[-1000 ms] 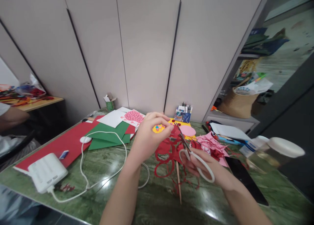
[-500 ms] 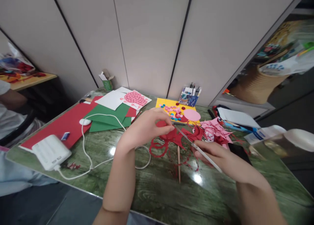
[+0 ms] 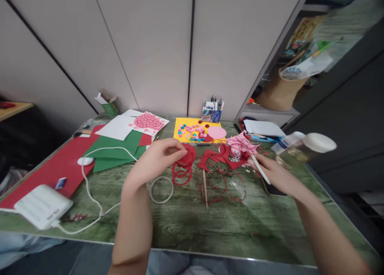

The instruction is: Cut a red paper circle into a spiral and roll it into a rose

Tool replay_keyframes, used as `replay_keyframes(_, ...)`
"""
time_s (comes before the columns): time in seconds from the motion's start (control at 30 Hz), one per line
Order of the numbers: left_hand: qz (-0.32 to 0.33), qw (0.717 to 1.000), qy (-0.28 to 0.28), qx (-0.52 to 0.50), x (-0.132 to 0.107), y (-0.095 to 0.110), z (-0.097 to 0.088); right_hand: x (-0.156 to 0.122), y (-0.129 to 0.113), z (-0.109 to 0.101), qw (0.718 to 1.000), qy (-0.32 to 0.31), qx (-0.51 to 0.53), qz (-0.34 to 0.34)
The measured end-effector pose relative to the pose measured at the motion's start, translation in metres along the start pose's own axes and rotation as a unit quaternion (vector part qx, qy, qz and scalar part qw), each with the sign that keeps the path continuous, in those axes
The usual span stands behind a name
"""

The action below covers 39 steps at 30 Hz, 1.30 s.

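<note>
My left hand (image 3: 163,157) is closed in a pinch over a red paper disc (image 3: 188,157); whether its fingertips grip the disc or something small is hidden. My right hand (image 3: 270,172) holds a slim stick-like tool (image 3: 260,169) with a white rear end and a thin front pointing at crumpled pink paper scraps (image 3: 240,145). Red paper rings (image 3: 182,176) lie below my left fingertips. Between my hands are red paper offcuts (image 3: 207,159) and a pointed wooden stick (image 3: 205,189).
A roll of tape (image 3: 162,190) and a white power bank (image 3: 43,206) with a cable lie leftward. Green sheets (image 3: 114,151) overlap a red sheet (image 3: 75,163). Behind are a yellow card (image 3: 180,137) with coloured dots and a pen box (image 3: 211,110). A lidded clear jar (image 3: 309,149) stands right.
The view has swung to the right. My right hand and the tool have moved away from my left fingertips, over to the pink scraps. My left hand stays pinched near the red disc.
</note>
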<state>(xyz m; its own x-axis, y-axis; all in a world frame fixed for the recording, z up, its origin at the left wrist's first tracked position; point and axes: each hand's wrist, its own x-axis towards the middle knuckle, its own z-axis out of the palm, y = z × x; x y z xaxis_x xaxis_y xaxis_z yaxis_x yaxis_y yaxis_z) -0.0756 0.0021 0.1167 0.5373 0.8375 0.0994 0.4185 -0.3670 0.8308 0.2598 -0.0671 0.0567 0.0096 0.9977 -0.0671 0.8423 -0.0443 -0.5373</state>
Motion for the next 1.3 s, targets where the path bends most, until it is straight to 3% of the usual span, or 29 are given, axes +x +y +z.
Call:
replay_keyframes(0.17, -0.020, 0.990, 0.045, -0.135, -0.013, -0.006, 0.001, -0.018, 0.018, 0.040, 0.999, 0.011, -0.047, 0.024)
replay_keyframes(0.23, -0.032, 0.966, 0.071, -0.245, -0.020, -0.012, 0.003, -0.030, 0.010, 0.057, 0.999, 0.020, -0.042, 0.016)
replay_keyframes(0.3, -0.061, 0.940, 0.087, -0.325, -0.027, -0.019, 0.006, -0.042, -0.002, 0.071, 1.000, -0.016, -0.015, -0.013)
replay_keyframes(0.43, -0.108, 0.901, 0.107, -0.407, -0.038, -0.034, 0.013, -0.057, -0.019, 0.094, 0.994, -0.064, 0.000, -0.092)
replay_keyframes(0.5, -0.129, 0.882, 0.106, -0.440, -0.043, -0.041, 0.015, -0.054, -0.017, 0.097, 0.995, -0.059, -0.001, -0.085)
replay_keyframes(0.6, -0.149, 0.868, 0.091, -0.465, -0.053, -0.051, 0.014, -0.037, 0.000, 0.075, 0.999, -0.020, -0.009, -0.050)
replay_keyframes(0.7, -0.166, 0.870, 0.073, -0.459, -0.062, -0.055, 0.014, -0.009, 0.018, 0.015, 0.992, 0.120, 0.005, 0.025)
replay_keyframes(0.8, -0.176, 0.873, 0.066, -0.450, -0.068, -0.054, 0.019, 0.020, 0.028, -0.051, 0.980, 0.196, -0.020, 0.039)
replay_keyframes(0.83, -0.178, 0.875, 0.063, -0.445, -0.069, -0.053, 0.022, 0.029, 0.029, -0.065, 0.966, 0.251, -0.035, 0.048)
replay_keyframes(0.9, -0.180, 0.885, 0.057, -0.425, -0.069, -0.054, 0.029, 0.044, 0.031, -0.077, 0.951, 0.299, -0.057, 0.049)
replay_keyframes(1.0, -0.179, 0.913, 0.078, -0.358, -0.066, -0.061, 0.045, 0.059, 0.032, -0.051, 0.950, 0.296, -0.092, 0.027)
replay_keyframes(1.13, -0.181, 0.926, 0.051, -0.327, -0.061, -0.073, 0.069, 0.056, 0.032, 0.005, 0.977, 0.163, -0.134, -0.009)
replay_keyframes(1.3, -0.204, 0.914, 0.007, -0.350, -0.064, -0.086, 0.100, 0.014, 0.008, 0.049, 0.958, 0.223, -0.179, 0.028)
